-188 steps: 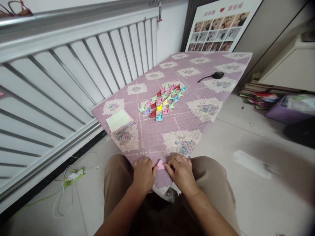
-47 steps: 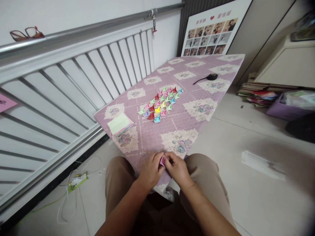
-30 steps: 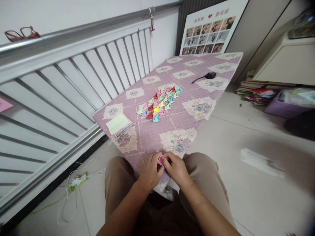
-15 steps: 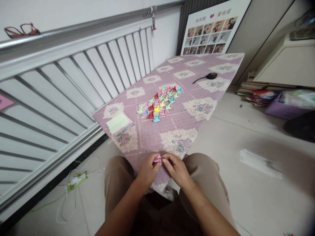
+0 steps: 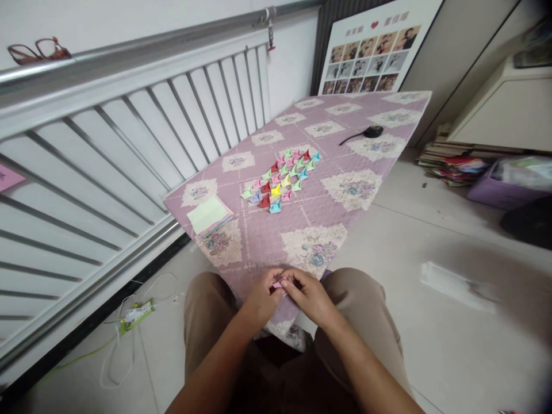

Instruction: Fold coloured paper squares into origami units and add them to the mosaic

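Observation:
Between the fingertips of both hands is a small pink folded paper (image 5: 279, 283), over the near corner of the cloth-covered table. My left hand (image 5: 261, 299) pinches it from the left, and my right hand (image 5: 307, 294) grips it from the right, its fingers covering part of it. Further up the cloth, several small folded paper pieces (image 5: 275, 191) in red, green, pink, yellow and blue stand in slanting rows. A stack of square paper sheets (image 5: 210, 215), pale green on top, lies near the table's left edge.
A black object with a thin cord (image 5: 373, 131) rests at the table's (image 5: 310, 201) far right. A white radiator (image 5: 129, 149) runs along the left side. On the floor are a power strip (image 5: 137, 315) and a white piece (image 5: 452, 286). A photo board (image 5: 373, 54) stands behind.
The pink paper has turned slightly and shows less between the fingers. My right hand's fingers have moved a little further over it.

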`<action>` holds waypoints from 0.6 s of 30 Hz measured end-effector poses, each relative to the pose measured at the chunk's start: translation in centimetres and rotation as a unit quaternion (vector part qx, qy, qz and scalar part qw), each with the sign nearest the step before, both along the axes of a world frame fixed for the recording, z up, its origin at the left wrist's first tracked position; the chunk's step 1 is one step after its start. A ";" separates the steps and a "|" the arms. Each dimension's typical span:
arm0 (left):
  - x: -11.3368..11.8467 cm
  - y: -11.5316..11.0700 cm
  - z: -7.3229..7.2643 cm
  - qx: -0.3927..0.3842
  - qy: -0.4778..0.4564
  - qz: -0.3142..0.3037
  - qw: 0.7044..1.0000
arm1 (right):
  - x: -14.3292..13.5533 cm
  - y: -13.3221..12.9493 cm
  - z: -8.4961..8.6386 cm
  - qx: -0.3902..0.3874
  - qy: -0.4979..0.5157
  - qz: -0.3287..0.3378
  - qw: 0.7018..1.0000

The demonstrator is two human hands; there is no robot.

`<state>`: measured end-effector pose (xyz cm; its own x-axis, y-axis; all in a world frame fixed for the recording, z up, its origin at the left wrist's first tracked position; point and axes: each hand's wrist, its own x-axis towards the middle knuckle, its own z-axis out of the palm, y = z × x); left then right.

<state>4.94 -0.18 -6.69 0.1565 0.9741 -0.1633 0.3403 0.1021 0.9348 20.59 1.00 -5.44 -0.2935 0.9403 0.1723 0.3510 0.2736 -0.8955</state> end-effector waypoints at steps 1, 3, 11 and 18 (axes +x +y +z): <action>0.1 -0.1 0.0 0.009 0.012 -0.002 1.000 | 0.0 0.0 0.1 -0.001 0.002 0.005 1.000; 0.2 -0.2 0.0 0.020 0.032 -0.001 0.999 | 0.0 0.1 0.2 -0.006 0.013 0.001 1.000; 0.3 -0.4 0.7 0.014 0.064 -0.006 0.998 | 0.2 0.2 0.4 -0.042 0.054 -0.015 0.998; 0.3 -0.8 1.2 0.018 0.053 -0.032 0.998 | 0.2 0.4 0.2 -0.049 0.024 -0.023 0.998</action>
<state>5.23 -0.94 -5.52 0.2028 0.9681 -0.1471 0.4422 0.0435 0.8958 20.79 1.37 -5.28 -0.2428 0.9658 0.0908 0.3178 0.1677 -0.9332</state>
